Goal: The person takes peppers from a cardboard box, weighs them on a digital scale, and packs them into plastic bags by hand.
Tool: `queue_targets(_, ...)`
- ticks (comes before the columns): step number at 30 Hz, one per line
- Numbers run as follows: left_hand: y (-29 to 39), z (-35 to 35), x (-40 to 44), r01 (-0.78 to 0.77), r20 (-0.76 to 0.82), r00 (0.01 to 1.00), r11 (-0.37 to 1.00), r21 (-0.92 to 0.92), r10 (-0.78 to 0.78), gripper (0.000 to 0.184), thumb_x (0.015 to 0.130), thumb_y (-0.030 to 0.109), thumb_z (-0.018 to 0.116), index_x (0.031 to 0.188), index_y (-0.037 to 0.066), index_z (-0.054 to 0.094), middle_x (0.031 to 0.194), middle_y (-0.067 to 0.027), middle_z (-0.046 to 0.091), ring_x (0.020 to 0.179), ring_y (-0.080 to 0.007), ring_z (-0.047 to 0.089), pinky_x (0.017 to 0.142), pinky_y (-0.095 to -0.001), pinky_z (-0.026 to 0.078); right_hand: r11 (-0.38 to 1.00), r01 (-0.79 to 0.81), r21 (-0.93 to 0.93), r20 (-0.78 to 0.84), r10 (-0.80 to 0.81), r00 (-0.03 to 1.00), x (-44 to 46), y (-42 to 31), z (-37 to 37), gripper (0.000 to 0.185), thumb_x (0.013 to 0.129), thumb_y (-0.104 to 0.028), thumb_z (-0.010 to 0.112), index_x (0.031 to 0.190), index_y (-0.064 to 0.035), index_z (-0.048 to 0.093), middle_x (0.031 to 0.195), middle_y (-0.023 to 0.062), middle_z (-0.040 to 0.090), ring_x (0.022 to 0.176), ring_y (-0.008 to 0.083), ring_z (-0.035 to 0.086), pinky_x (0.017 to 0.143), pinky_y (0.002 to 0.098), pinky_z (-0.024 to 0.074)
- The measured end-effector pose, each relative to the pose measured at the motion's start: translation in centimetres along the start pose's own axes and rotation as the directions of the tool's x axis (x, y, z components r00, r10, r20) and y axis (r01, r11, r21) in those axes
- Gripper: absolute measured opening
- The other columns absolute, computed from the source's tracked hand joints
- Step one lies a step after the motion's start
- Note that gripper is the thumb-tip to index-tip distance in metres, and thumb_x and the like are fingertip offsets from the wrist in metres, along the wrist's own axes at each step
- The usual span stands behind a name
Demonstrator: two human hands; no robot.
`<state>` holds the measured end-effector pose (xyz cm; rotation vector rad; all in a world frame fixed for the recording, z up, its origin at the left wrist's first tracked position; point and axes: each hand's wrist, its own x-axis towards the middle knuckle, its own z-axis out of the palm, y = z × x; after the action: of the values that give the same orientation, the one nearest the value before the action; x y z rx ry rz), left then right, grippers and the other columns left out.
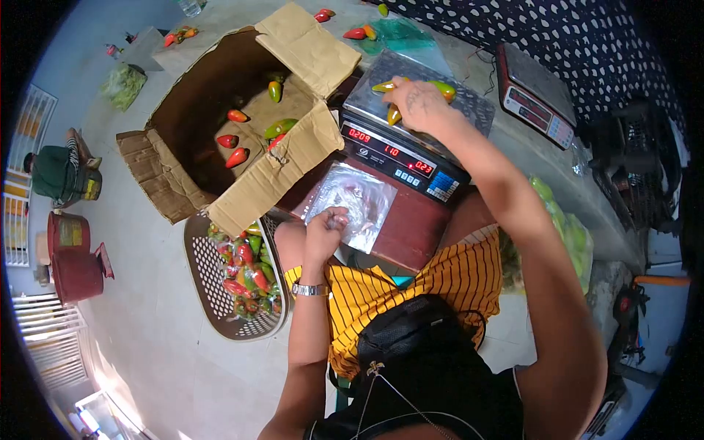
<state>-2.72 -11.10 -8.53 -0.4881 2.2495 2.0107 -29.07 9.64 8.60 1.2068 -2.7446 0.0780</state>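
My right hand (419,106) is over the metal pan of a digital scale (389,158), its fingers curled round several yellow-green peppers (444,90) that stick out on both sides. The scale's red display is lit. Lower down, my left hand (327,233) has its fingers curled on a clear plastic bag (370,213), which lies flat on a dark red surface (411,235) before the scale. Left of the scale, an open cardboard box (249,187) holds several loose red and green peppers (237,157); one by its near flap is partly hidden.
A plastic basket (202,275) with bagged peppers (246,268) stands on the floor below the box. A second scale (535,95) is at the right. Green plastic (400,34) and a few loose peppers (355,34) lie behind. Bagged green produce (576,242) sits at my right.
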Motion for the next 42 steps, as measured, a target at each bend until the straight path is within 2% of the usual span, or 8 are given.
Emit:
queue_targets(7,0.4,0.0,0.0,0.025,-0.005,1.0,1.0,0.017,-0.025,0.022,0.091,-0.004,0.062,0.111,-0.001,0.072,0.09,-0.0037,0.072,0.085,-0.0092,0.064,0.077,-0.025,0.051,0.953,0.108,-0.283,0.414,0.019,0.91,4.1,0.1,-1.1,0.04,0.08,-0.019,0.072,0.117,-0.0041,0.07,0.126,0.0176,0.064,0.113,0.0295,0.068,0.096,0.0397,0.0545)
queue_targets(12,1.0,0.1,-0.4,0.033,-0.011,0.999,0.999,0.019,-0.033,0.021,0.092,-0.004,0.062,0.111,-0.001,0.072,0.091,-0.0044,0.072,0.086,-0.0101,0.065,0.079,-0.0253,0.051,0.991,0.07,0.113,0.217,-0.094,0.972,5.8,1.0,-3.4,0.037,0.076,-0.033,0.082,0.101,-0.01,0.066,0.107,0.0132,0.065,0.088,0.0262,0.068,0.07,0.0391,0.0534)
queue_targets(19,-0.4,0.0,0.2,0.014,0.0,1.0,1.0,-0.012,-0.014,0.022,0.092,-0.004,0.063,0.111,-0.001,0.072,0.089,-0.0064,0.072,0.087,-0.0107,0.065,0.078,-0.0265,0.052,0.024,-0.272,0.962,0.271,-0.197,0.942,11.8,-8.8,-3.3,0.039,0.087,-0.029,0.078,0.111,-0.0016,0.062,0.093,0.0062,0.068,0.062,0.009,0.063,0.045,0.0192,0.0387)
queue_targets(24,0.9,-0.2,-0.2,0.045,0.017,0.999,0.999,0.002,-0.045,0.023,0.092,-0.005,0.061,0.111,-0.001,0.071,0.089,-0.0066,0.072,0.085,-0.0113,0.065,0.076,-0.0269,0.052,0.681,-0.3,0.668,0.472,-0.075,0.879,20.5,-17.0,6.0,0.044,0.084,-0.038,0.08,0.104,-0.0012,0.068,0.08,0.0058,0.07,0.066,0.0124,0.063,0.05,0.0275,0.0487)
queue_targets(26,1.1,-0.5,0.1,0.062,0.021,0.998,0.998,-0.017,-0.061,0.023,0.092,-0.005,0.06,0.112,-0.001,0.071,0.089,-0.0067,0.072,0.084,-0.0112,0.065,0.076,-0.0269,0.052,0.429,-0.525,0.735,0.629,-0.144,0.764,22.3,-19.0,12.3,0.04,0.086,-0.036,0.075,0.093,0.0036,0.074,0.094,0.0173,0.073,0.085,0.024,0.071,0.072,0.0395,0.0589)
queue_targets(28,0.9,-0.5,-0.3,0.08,0.023,0.997,0.996,-0.028,-0.08,0.023,0.092,-0.006,0.06,0.112,0.0,0.071,0.088,-0.0068,0.072,0.083,-0.0113,0.065,0.076,-0.0269,0.052,0.806,-0.18,0.564,0.369,-0.05,0.928,22.8,-19.0,11.9,0.044,0.084,-0.034,0.074,0.101,0.0063,0.074,0.117,0.0214,0.072,0.099,0.0328,0.072,0.09,0.0399,0.0573)
queue_targets(33,0.3,-0.2,-0.1,0.016,0.052,0.999,1.0,-0.003,-0.015,0.02,0.096,-0.003,0.061,0.115,-0.002,0.068,0.092,0.0011,0.068,0.078,-0.0061,0.056,0.069,-0.0228,0.047,0.981,-0.112,0.161,0.712,-0.037,0.701,21.9,-13.9,12.3,0.054,0.08,-0.03,0.072,0.123,0.004,0.069,0.134,0.023,0.065,0.124,0.0316,0.063,0.103,0.0375,0.0518)
queue_targets(42,1.7,-0.6,-0.4,0.063,0.064,0.996,0.997,0.033,-0.065,0.022,0.094,-0.004,0.061,0.115,-0.002,0.069,0.092,-0.0006,0.069,0.084,-0.0069,0.059,0.075,-0.0235,0.049,0.965,-0.231,-0.125,0.493,0.262,0.83,21.4,-14.0,14.7,0.057,0.091,-0.019,0.064,0.143,0.0016,0.054,0.16,0.0263,0.035,0.134,0.032,0.056,0.107,0.0335,0.0485)
